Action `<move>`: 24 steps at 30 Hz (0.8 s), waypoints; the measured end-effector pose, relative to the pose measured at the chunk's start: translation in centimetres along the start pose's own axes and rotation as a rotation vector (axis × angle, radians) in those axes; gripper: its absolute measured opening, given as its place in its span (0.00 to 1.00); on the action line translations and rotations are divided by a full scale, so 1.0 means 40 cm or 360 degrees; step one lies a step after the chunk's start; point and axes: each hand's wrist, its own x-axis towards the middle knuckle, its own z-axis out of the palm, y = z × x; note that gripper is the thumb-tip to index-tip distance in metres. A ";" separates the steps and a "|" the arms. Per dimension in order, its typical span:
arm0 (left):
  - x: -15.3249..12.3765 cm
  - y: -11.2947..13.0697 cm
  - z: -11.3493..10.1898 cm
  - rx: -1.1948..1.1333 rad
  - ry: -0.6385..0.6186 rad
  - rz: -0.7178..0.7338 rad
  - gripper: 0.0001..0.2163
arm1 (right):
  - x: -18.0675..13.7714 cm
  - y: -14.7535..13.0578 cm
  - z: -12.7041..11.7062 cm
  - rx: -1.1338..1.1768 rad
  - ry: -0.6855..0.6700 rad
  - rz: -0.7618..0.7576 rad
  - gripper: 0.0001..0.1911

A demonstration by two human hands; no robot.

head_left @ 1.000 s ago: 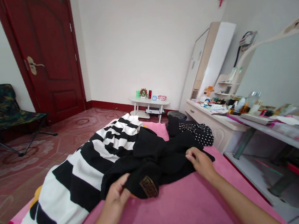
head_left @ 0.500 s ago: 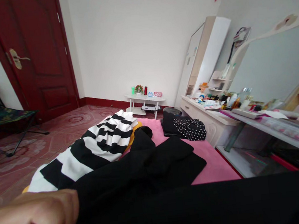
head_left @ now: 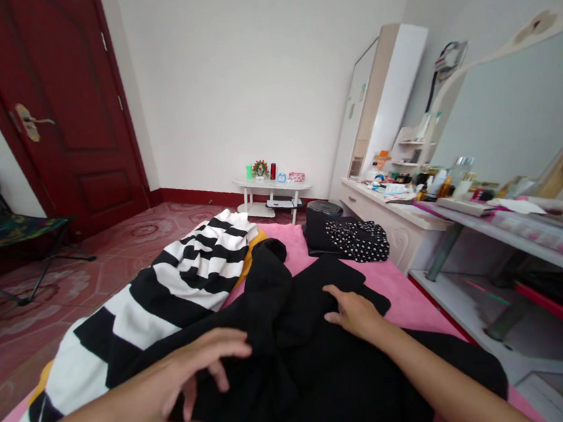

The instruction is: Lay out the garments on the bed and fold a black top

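A black garment (head_left: 324, 381) is spread over the pink bed cover (head_left: 400, 286) right in front of me, with loose folds on its far side. My left hand (head_left: 179, 383) hovers above its left part, fingers bent and apart, holding nothing. Over the right-hand part is my right hand (head_left: 355, 314), its thumb and fingers spread at the cloth; whether it touches the fabric is hard to tell. Beside the garment on the left lies a black-and-white striped garment (head_left: 169, 290), with some yellow cloth (head_left: 252, 247) showing at its edge.
Folded black clothes with a white-dotted piece (head_left: 360, 240) lie at the bed's far right. A dressing table (head_left: 387, 210) crowded with bottles and a grey-topped table (head_left: 504, 228) stand along the right. On the left are a camouflage folding chair (head_left: 11, 226) and a red door (head_left: 50, 114).
My left hand has let go of the black cloth and moved right. The raised near edge of the garment has come down onto the bed. My right hand has come into view over it.
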 end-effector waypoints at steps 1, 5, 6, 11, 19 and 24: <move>0.025 0.012 0.010 0.0021 -0.0141 -0.0069 0.34 | 0.022 -0.022 0.003 -0.0029 -0.0019 0.0005 0.21; 0.140 0.001 0.081 0.0260 -0.0177 -0.0271 0.29 | 0.129 -0.079 -0.044 0.0049 -0.0058 0.0034 0.05; 0.166 -0.008 0.091 0.0278 -0.0176 -0.0254 0.21 | 0.154 -0.090 -0.066 0.0110 -0.0037 0.0020 0.06; 0.251 -0.030 0.023 -0.0078 0.0316 -0.0219 0.07 | 0.208 -0.140 -0.132 0.1058 0.0740 -0.0447 0.26; 0.202 -0.061 -0.044 0.0151 0.0845 -0.0127 0.11 | 0.093 -0.092 0.036 0.0616 0.0009 -0.0736 0.09; 0.060 0.013 -0.013 -0.0057 -0.0109 0.0067 0.10 | 0.016 -0.060 -0.010 0.0334 -0.0119 -0.0528 0.02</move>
